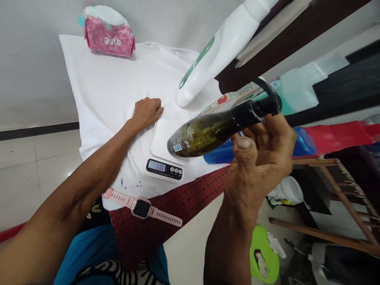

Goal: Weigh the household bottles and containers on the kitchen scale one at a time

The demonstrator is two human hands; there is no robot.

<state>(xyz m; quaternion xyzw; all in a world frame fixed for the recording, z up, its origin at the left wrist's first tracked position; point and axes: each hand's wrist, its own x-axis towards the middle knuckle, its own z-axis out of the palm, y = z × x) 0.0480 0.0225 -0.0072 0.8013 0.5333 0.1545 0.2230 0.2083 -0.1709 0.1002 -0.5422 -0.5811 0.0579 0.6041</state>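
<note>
A dark green pump bottle (208, 132) with a black pump head stands on a white digital scale (163, 142), whose lit display shows digits too blurred to read surely. Beside the bottle's neck and pump is my right hand (258, 158), fingers half curled behind it. Its thumb sticks out apart from the bottle; contact at the pump is hard to judge. My left hand (147, 112) rests closed on the white cloth (118, 87), by the scale's far left corner, with nothing visible in it.
Right of the cloth's middle stand a large white bottle (216, 51), a teal-green bottle (299, 89) and a blue-and-red bottle (335, 138). A pink tissue pack (108, 39) lies by the wall. Near me is a pink-strapped watch (141, 208). A green stool (264, 253) stands below.
</note>
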